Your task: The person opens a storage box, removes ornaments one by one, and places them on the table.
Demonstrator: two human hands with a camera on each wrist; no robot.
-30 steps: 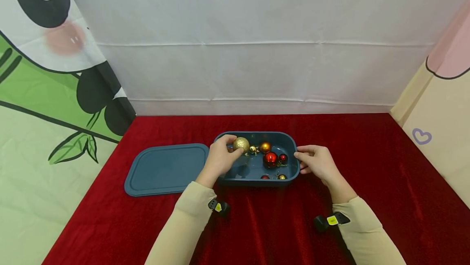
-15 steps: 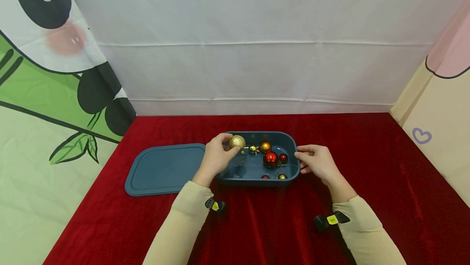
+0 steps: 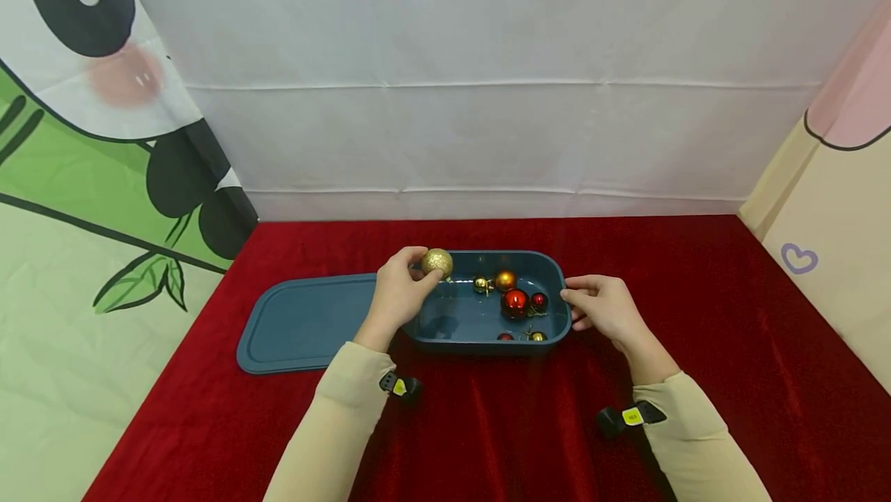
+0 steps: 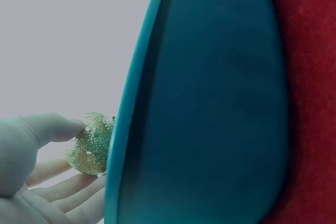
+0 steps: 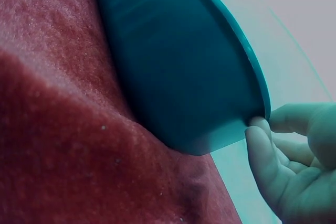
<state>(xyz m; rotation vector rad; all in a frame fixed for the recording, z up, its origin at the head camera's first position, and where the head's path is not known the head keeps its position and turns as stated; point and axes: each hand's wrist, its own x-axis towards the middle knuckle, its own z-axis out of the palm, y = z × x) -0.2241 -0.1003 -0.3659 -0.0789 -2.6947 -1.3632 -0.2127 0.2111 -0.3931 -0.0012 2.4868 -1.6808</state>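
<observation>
In the head view, my left hand [image 3: 395, 291] pinches a glittery gold bauble [image 3: 437, 262] between thumb and fingers, over the left end of a blue rectangular box [image 3: 480, 348]. The left wrist view has the same bauble [image 4: 89, 148] partly behind the box rim. My right hand [image 3: 607, 309] holds the right end of the box, and the right wrist view has its fingertips at the rim [image 5: 266, 95]. Inside the box lie a shiny red bauble [image 3: 515, 303], a small red one [image 3: 539, 301], an orange-gold one [image 3: 505, 280] and a small gold one [image 3: 482, 285].
A flat blue lid [image 3: 299, 324] lies left of the box, its right end behind my left hand. Red velvet cloth [image 3: 668, 270] covers the table. Two more small baubles sit at the box's front wall, partly hidden. A white cloth backdrop [image 3: 487, 138] rises behind the table.
My left hand has moved left and slightly up with the gold bauble, from above the box's inside to its left end. The right hand has hardly moved.
</observation>
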